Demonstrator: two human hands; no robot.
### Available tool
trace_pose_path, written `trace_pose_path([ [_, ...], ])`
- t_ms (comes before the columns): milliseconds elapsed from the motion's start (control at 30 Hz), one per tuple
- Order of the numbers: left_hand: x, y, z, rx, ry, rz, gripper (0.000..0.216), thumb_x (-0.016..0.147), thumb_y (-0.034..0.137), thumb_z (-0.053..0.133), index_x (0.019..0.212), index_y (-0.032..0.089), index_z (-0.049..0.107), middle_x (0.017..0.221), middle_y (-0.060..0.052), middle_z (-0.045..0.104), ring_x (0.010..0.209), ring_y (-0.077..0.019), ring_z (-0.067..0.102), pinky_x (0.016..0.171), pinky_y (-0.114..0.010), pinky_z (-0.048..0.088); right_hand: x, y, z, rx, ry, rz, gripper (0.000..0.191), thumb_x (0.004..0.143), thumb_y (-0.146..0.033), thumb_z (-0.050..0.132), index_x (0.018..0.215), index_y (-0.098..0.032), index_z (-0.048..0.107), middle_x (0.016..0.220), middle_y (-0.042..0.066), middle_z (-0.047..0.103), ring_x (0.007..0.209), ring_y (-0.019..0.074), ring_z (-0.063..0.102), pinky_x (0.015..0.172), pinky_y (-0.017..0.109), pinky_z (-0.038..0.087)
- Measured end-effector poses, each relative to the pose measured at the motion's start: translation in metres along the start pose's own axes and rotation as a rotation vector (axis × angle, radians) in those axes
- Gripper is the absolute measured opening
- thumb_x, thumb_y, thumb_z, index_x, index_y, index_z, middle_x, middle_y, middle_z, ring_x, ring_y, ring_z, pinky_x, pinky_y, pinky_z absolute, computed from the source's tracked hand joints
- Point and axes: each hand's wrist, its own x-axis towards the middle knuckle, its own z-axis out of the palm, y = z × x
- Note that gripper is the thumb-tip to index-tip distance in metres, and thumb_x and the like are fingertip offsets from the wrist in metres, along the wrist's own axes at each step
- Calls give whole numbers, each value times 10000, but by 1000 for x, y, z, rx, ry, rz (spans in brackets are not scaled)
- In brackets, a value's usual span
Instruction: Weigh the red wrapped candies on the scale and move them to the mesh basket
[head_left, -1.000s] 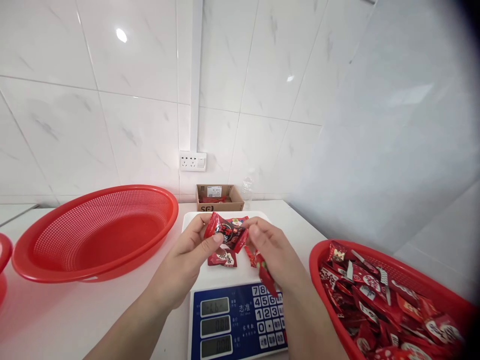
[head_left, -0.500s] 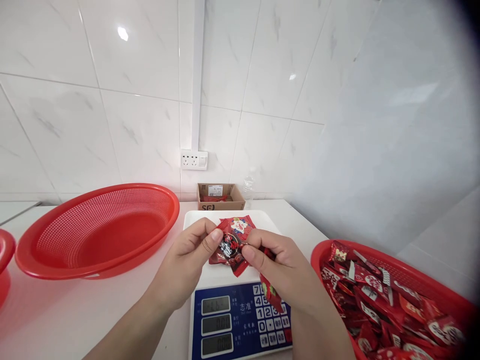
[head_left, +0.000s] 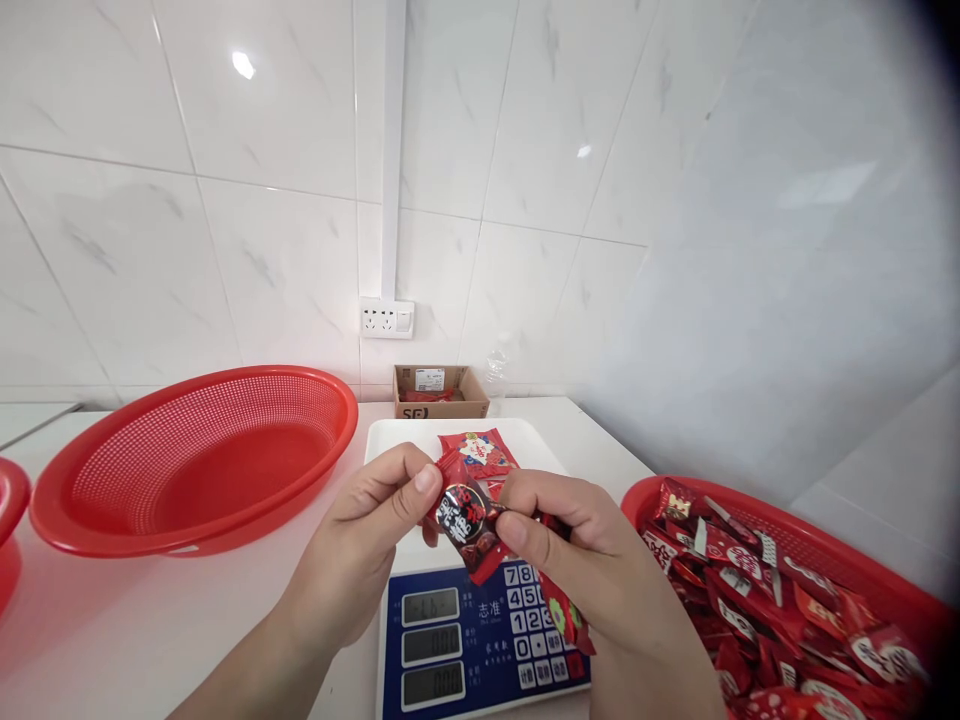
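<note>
Between my two hands is a red candy packet (head_left: 463,515) with a black round label and white characters. My left hand (head_left: 364,535) pinches its upper left edge between thumb and fingers. On the other side, my right hand (head_left: 566,535) grips the packet's right edge. More red wrappers, one with a green patch (head_left: 566,615), hang from under the right palm; how they are held is hidden. Behind the hands, a red packet with a white and blue print (head_left: 480,453) lies on the white pan (head_left: 390,435) of a digital scale, whose blue keypad panel (head_left: 491,650) faces me.
A large red basket (head_left: 247,450) stands at left, with part of another red basket (head_left: 9,500) beside it. At right, a red basket (head_left: 645,495) is heaped with red packets. A small cardboard box (head_left: 469,408) sits by the wall, under a socket (head_left: 387,318).
The black-labelled packet has come slightly down and nearer, turning its label more towards me. The wrappers under my right hand have shifted down and right. Both hands keep their grip.
</note>
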Motion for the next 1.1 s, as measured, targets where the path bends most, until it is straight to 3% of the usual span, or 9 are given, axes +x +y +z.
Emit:
trace_pose_path([
  [133, 10, -6, -6, 185, 36, 3, 344, 889, 474, 616, 681, 206, 559, 664, 29, 554, 640, -129, 475, 624, -248, 412, 4, -2, -3, -82, 65, 49, 337, 894, -430, 543, 627, -225, 529, 594, -17, 505, 600, 164, 485, 584, 287, 375],
  [300, 24, -12, -18, 800, 133, 18, 199, 934, 405, 525, 852, 231, 572, 878, -11, 624, 816, -194, 568, 701, -310, 450, 11, 5, -14, -460, 250, 149, 357, 909, -395, 500, 599, -227, 444, 549, -38, 460, 527, 140, 425, 509, 260, 317],
  [400, 25, -20, -20, 1080, 15, -15, 181, 938, 365, 507, 997, 236, 619, 1089, -63, 666, 1013, -271, 589, 808, -385, 466, 17, 16, -17, -713, 204, 227, 372, 924, -355, 461, 579, -226, 404, 560, -22, 539, 542, 154, 466, 517, 265, 312],
  [500, 24, -28, -21, 1208, -217, -5, 261, 941, 313, 507, 1155, 233, 633, 1212, -90, 646, 1194, -307, 513, 950, -442, 438, 25, 27, -16, -820, 121, 285, 355, 902, -302, 487, 558, -221, 460, 577, 4, 610, 546, 167, 501, 520, 277, 298],
  [600, 24, -34, -22, 1310, -390, -14, 249, 932, 250, 512, 1121, 219, 671, 1182, -110, 649, 1168, -317, 520, 958, -458, 439, 30, 35, -13, -834, 98, 295, 377, 878, -309, 532, 516, -214, 483, 568, 24, 628, 537, 175, 503, 516, 289, 275],
  [667, 24, -35, -23, 1369, -427, -21, 249, 927, 181, 470, 1022, 207, 699, 1104, -114, 668, 1107, -311, 552, 927, -452, 450, 31, 36, -13, -841, 121, 306, 390, 881, -341, 534, 513, -215, 502, 573, 35, 638, 538, 184, 507, 513, 295, 268],
  [867, 25, -38, -27, 1381, -381, -36, 279, 906, 110, 391, 912, 201, 655, 1061, -116, 673, 1054, -293, 581, 859, -415, 468, 26, 23, -20, -666, 345, 234, 277, 929, -405, 487, 843, -229, 683, 784, 29, 733, 688, 198, 622, 610, 299, 410],
  [1000, 25, -40, -25, 1366, -381, -64, 238, 878, 125, 445, 950, 223, 649, 1116, -93, 675, 1073, -281, 592, 843, -384, 484, 17, 12, -21, -313, 562, 44, 316, 879, -480, 569, 751, -206, 665, 682, 20, 678, 594, 176, 599, 544, 277, 434],
  [1100, 27, -39, -24, 1375, -361, -91, 243, 866, 127, 453, 927, 229, 664, 1082, -74, 699, 1046, -269, 607, 847, -377, 492, 13, 6, -19, -209, 614, 2, 337, 853, -499, 603, 700, -202, 643, 606, -1, 626, 505, 149, 539, 486, 265, 411],
])
